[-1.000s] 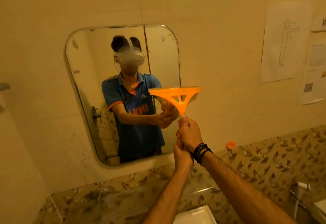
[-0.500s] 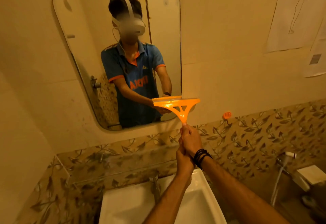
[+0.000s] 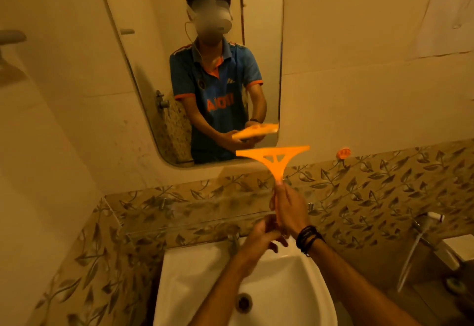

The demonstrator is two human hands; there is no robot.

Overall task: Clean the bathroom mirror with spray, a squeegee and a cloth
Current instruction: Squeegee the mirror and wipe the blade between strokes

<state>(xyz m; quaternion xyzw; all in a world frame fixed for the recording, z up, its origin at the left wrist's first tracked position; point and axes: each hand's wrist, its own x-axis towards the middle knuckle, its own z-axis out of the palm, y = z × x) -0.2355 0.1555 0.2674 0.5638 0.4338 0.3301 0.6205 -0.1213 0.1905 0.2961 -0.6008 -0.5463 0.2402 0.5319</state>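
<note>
Right hand [image 3: 291,206] grip below squeegee [image 3: 273,157] blade, on handle

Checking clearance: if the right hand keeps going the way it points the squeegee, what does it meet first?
Probably the wall strip just under the mirror. The right hand points the orange squeegee up and forward, and its blade sits level with the mirror's bottom edge. Whether it already touches cannot be told.

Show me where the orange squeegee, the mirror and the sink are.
orange squeegee [image 3: 275,159]: head view, middle of its triangular frame.
mirror [image 3: 154,74]: head view, left part of the glass.
sink [image 3: 195,282]: head view, left inner wall.
</note>
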